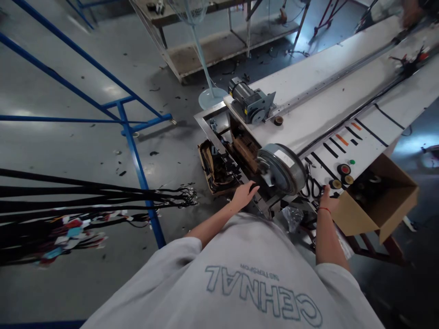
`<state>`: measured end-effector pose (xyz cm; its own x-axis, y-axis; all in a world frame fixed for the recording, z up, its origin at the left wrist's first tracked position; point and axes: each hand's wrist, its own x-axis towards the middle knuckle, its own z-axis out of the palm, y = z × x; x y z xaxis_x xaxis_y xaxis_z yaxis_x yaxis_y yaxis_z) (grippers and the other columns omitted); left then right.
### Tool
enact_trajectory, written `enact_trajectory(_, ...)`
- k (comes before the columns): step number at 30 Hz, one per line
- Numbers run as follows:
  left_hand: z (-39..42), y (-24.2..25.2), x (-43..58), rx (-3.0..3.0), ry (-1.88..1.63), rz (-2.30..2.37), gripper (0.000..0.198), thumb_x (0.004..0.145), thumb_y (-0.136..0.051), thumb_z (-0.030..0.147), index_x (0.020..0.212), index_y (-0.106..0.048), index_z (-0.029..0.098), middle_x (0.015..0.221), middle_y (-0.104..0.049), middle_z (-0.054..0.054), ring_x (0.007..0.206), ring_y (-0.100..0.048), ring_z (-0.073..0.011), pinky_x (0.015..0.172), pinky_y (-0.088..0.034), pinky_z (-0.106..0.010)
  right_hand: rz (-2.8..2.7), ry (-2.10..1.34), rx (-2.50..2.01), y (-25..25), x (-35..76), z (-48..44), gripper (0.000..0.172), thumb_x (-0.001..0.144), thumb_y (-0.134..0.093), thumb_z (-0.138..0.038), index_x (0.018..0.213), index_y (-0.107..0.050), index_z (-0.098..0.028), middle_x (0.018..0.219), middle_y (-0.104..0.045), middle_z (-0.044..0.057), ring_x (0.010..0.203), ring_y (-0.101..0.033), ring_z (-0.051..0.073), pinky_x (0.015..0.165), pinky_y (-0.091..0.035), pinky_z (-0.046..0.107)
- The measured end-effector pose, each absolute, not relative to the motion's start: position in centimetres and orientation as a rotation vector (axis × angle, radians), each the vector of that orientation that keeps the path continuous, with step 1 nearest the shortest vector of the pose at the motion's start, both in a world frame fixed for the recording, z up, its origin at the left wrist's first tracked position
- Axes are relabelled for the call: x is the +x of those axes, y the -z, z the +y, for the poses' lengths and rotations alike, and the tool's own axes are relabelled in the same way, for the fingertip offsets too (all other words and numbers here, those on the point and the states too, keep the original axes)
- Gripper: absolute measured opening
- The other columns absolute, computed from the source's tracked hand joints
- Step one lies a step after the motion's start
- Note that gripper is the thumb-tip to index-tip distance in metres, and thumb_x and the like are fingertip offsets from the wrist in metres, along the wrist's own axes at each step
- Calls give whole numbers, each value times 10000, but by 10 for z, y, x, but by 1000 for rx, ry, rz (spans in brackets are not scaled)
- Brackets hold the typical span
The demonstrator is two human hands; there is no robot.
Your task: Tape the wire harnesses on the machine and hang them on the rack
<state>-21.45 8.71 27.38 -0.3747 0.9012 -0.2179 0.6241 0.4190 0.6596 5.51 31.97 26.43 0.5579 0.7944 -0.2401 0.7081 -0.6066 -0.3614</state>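
Note:
My left hand (pixel 244 195) reaches to the end of the long white workbench (pixel 302 109), beside a big grey wheel (pixel 283 168) with a white label. Its fingers are loosely stretched, and I see nothing held in them. At the bench's near edge is my right hand (pixel 328 201), thumb apart from the fingers, with no held thing visible. Black-handled scissors (pixel 311 185) lie just left of it. Close by on the bench are tape rolls (pixel 344 169), a green button (pixel 352 161) and a row of black strips (pixel 329 150).
An open cardboard box (pixel 394 196) stands at the right. A motor (pixel 245 96) sits on the bench's far corner. Blue metal frames (pixel 132 146) and hanging black cable bundles (pixel 85 201) occupy the left. Another person's arm (pixel 409 13) shows at the far right.

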Motion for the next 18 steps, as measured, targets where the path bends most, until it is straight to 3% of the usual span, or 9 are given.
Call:
enact_trajectory(6, 83, -257, -226, 1317, -630, 2083, 412, 926, -527, 535, 951, -696, 160, 851, -730, -86, 828, -689, -233, 743, -479, -278, -1263, -523, -2576, -265, 54, 319, 824, 856, -528, -698, 1229, -571, 36, 1245, -590, 329, 1171, -580, 422, 995, -453, 475)
enact_trajectory(9, 61, -235, -242, 1281, -568, 2048, 408, 936, -500, 506, 908, -701, 151, 795, -711, -72, 776, -671, -212, 718, -470, -266, -1246, -520, -2581, -266, 53, 319, 810, 866, -499, -705, 1222, -583, 18, 1237, -595, 327, 1167, -588, 418, 991, -461, 488)
enact_trajectory(14, 11, -215, -263, 1305, -557, 2021, 329, 923, -495, 444, 966, -663, 165, 940, -713, -81, 882, -658, -214, 786, -488, -279, -1271, -524, -2569, -265, 54, 320, 797, 843, -549, -696, 1211, -584, 10, 1229, -600, 324, 1173, -588, 412, 971, -484, 471)
enact_trajectory(18, -16, -228, -260, 1275, -584, 2026, 322, 922, -492, 463, 977, -635, 181, 935, -713, -83, 882, -664, -228, 799, -498, -302, -1336, -506, -2563, -262, 58, 321, 744, 859, -533, -682, 1139, -606, 3, 1182, -615, 333, 1112, -617, 409, 912, -511, 455)
